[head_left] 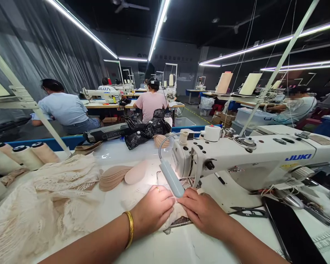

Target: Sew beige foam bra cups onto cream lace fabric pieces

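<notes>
White tabletop (189, 245) spreads under me, cream lace (68, 194) heaped at its left, beige oval pads (114, 177) beyond my hands and a black phone (293, 231) at the right; seated people work at machines under strip lights. My forearms reach in from both sides. My left hand (154, 209), fingers together and curled, presses cream fabric (176, 213) beside the sewing machine's (253, 154) needle area. My right hand (202, 211) bends its fingers onto the same fabric; whether either pinches it, I can't tell.
</notes>
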{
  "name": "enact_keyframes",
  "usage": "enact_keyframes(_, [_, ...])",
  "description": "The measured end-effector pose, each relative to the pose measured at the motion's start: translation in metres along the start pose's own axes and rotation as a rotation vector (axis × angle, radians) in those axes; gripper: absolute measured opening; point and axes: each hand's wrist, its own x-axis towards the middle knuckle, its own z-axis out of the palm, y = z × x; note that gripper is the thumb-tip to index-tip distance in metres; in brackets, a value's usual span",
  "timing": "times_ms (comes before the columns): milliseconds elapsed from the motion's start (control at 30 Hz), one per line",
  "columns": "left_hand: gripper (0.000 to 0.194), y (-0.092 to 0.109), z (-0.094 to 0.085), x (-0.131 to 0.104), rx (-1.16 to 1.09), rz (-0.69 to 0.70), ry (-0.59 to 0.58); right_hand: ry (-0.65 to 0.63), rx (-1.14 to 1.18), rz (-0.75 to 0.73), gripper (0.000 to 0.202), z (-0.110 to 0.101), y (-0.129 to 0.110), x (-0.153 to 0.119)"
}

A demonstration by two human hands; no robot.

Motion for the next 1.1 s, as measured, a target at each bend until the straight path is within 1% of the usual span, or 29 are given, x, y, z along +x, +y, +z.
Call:
enact_keyframes(133, [0.021,-0.009,0.0,0.004,-0.016,0.021,0.017,-0.004,-0.03,0.041,0.028,0.003,0.001,0.002])
enact_keyframes(233, [0.022,-0.014,-0.001,0.006,-0.019,0.036,-0.014,0.018,-0.041,0.03,0.029,0.006,0.002,0.002])
enact_keyframes(500, [0.021,-0.013,-0.006,0.007,-0.006,0.02,-0.037,0.066,-0.061,-0.019,0.036,0.007,0.003,0.0])
enact_keyframes(567, [0.02,-0.013,-0.006,0.008,0.004,0.0,-0.054,0.074,-0.063,-0.023,0.034,0.006,0.002,0.0])
enact_keyframes(700, [0.011,-0.013,-0.01,0.011,0.024,-0.059,-0.091,0.065,-0.052,-0.006,0.028,0.006,0.001,0.0])
enact_keyframes(867, [0.005,-0.011,-0.01,0.015,0.044,-0.143,-0.076,0.078,-0.003,-0.003,0.031,0.009,0.003,-0.002])
enact_keyframes(933, [0.008,-0.012,-0.009,0.014,0.036,-0.16,-0.069,0.102,0.041,-0.004,0.033,0.009,0.001,-0.003])
enact_keyframes(1000, [0.017,-0.011,-0.01,0.01,0.022,-0.18,-0.052,0.115,0.142,0.05,0.031,0.007,-0.006,-0.002])
enact_keyframes(1033, [0.02,-0.008,-0.013,0.006,0.012,-0.187,-0.043,0.108,0.237,0.117,0.028,0.006,-0.011,-0.001])
enact_keyframes(1100, [0.025,0.005,-0.022,-0.006,-0.022,-0.185,-0.024,0.064,0.538,0.301,0.021,0.005,-0.026,0.004])
